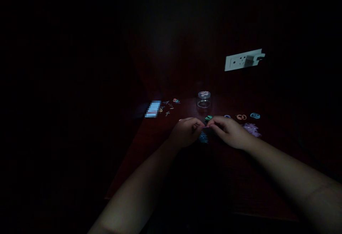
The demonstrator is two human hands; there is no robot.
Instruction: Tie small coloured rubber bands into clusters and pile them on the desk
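Over the dark red table, my left hand (187,131) and my right hand (229,131) face each other, fingertips nearly meeting. Both pinch a thin purple band (205,127), perhaps a hair tie, stretched between them. A pile of shiny blue pieces (203,137) lies just below it. Green bands (208,118) sit right behind my fingers, and a pink thing is partly hidden behind my left hand. Beside my right wrist is a heap of light purple pieces (251,129). Orange bands (241,117) and light blue bands (255,115) lie behind that heap.
A clear lidded jar (204,100) stands at the back. Left of it are scattered small clips and bands (167,113) and a lit phone (153,109). A wall socket (243,60) with a plug is at upper right. The surroundings are very dark.
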